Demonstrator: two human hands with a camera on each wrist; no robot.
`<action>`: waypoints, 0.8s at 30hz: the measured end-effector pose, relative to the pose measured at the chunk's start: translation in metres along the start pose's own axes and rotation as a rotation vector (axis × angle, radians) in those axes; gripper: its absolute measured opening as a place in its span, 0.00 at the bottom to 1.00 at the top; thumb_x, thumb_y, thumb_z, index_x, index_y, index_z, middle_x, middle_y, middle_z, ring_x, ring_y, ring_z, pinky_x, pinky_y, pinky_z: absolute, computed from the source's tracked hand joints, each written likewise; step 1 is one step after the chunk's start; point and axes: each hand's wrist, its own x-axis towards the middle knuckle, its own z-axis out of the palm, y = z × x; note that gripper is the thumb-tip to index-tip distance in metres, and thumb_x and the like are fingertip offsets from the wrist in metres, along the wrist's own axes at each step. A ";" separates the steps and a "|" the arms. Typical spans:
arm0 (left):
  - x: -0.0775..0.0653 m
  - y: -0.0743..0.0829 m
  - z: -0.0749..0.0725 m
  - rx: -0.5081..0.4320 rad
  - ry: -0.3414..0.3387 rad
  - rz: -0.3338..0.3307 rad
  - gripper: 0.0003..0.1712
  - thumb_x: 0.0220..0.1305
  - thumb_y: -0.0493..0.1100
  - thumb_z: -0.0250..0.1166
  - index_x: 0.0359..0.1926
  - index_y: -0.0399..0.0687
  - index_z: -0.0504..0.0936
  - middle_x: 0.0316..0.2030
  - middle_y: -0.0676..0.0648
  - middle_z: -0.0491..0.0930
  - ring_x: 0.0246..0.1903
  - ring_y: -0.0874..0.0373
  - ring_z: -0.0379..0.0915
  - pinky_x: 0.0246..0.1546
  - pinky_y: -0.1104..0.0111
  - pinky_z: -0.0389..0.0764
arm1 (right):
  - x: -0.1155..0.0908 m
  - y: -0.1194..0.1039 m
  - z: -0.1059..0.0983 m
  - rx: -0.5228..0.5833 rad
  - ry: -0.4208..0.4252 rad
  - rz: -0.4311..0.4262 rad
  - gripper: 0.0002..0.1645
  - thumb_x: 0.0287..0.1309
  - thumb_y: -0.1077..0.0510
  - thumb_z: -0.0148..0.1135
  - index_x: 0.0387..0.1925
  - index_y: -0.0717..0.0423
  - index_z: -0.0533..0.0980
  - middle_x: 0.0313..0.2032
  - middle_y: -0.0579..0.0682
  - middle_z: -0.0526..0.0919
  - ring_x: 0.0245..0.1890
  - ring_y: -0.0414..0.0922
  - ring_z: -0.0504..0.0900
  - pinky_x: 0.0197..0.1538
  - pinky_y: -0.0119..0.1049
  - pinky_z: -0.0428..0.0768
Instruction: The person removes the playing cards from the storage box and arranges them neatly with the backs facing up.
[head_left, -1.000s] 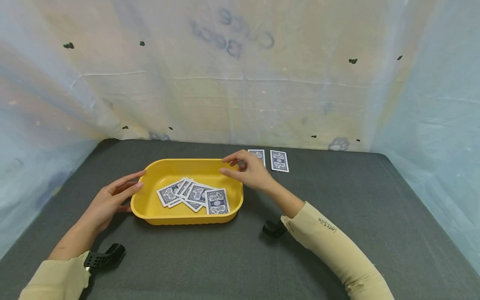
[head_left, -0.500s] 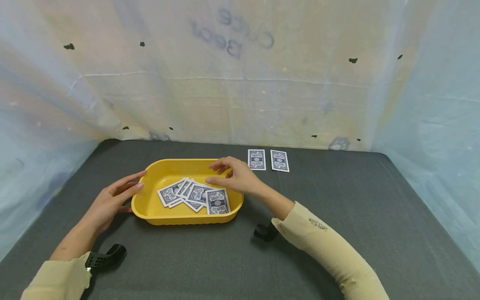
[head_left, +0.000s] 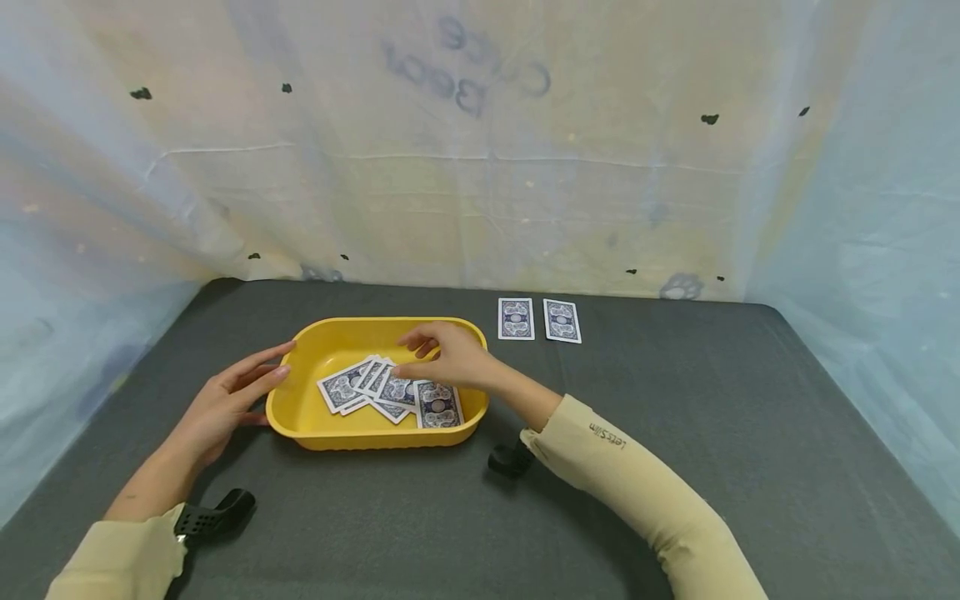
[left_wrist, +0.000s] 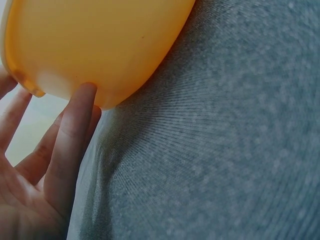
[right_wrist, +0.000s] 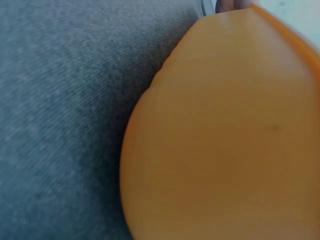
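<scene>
Several blue-and-white playing cards (head_left: 341, 387) lie overlapping, patterned backs up, inside a yellow tray (head_left: 345, 440). My left hand (head_left: 221, 408) touches the tray's left end with extended fingers; the left wrist view shows its fingertips against the outer wall (left_wrist: 110, 45). Above the right part of the tray is my right hand (head_left: 453, 360), thumb and fingers apart, the thumb tip over the cards. I see nothing held in it. The right wrist view shows mainly the tray's outer wall (right_wrist: 225, 140), which hides the cards and most of that hand.
Two more playing cards lie face down behind the tray to its right: a left one (head_left: 516, 319) and a right one (head_left: 562, 321). A dark grey cloth (head_left: 390, 517) covers the table. A pale printed curtain (head_left: 480, 192) hangs along the back edge.
My right hand has moved left and slightly down from the tray's right rim to above the cards, uncovering the left card behind. The left hand has stayed at the tray's left end.
</scene>
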 end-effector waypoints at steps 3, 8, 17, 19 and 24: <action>0.000 0.000 0.000 -0.002 0.000 0.001 0.35 0.68 0.62 0.53 0.73 0.66 0.56 0.66 0.37 0.60 0.40 0.78 0.70 0.36 0.66 0.82 | 0.004 0.000 0.003 0.006 -0.024 0.034 0.31 0.54 0.50 0.70 0.57 0.58 0.75 0.52 0.56 0.79 0.51 0.47 0.78 0.55 0.34 0.77; 0.000 0.000 0.000 -0.008 -0.002 -0.005 0.35 0.68 0.63 0.53 0.73 0.67 0.57 0.66 0.37 0.60 0.41 0.77 0.71 0.36 0.66 0.82 | 0.008 0.001 0.009 -0.010 -0.057 0.095 0.33 0.52 0.46 0.71 0.58 0.54 0.75 0.52 0.51 0.79 0.52 0.44 0.77 0.55 0.32 0.75; -0.001 0.002 0.000 -0.013 -0.003 -0.014 0.36 0.68 0.63 0.53 0.73 0.66 0.56 0.67 0.36 0.60 0.41 0.76 0.70 0.37 0.66 0.82 | 0.013 0.001 0.014 -0.086 -0.107 0.159 0.36 0.48 0.44 0.73 0.58 0.49 0.74 0.53 0.48 0.78 0.54 0.44 0.75 0.59 0.35 0.72; -0.001 0.002 0.000 -0.018 -0.006 -0.014 0.35 0.68 0.63 0.53 0.73 0.67 0.57 0.67 0.36 0.60 0.41 0.76 0.70 0.37 0.65 0.82 | 0.013 0.002 0.015 -0.093 -0.124 0.174 0.36 0.48 0.44 0.73 0.59 0.50 0.74 0.53 0.49 0.78 0.55 0.44 0.74 0.60 0.37 0.72; -0.001 0.002 0.000 -0.019 -0.006 -0.011 0.35 0.68 0.63 0.53 0.73 0.67 0.57 0.66 0.37 0.60 0.41 0.76 0.71 0.37 0.65 0.82 | 0.013 0.003 0.015 -0.102 -0.149 0.184 0.37 0.47 0.47 0.75 0.59 0.51 0.73 0.55 0.51 0.77 0.57 0.46 0.74 0.62 0.38 0.71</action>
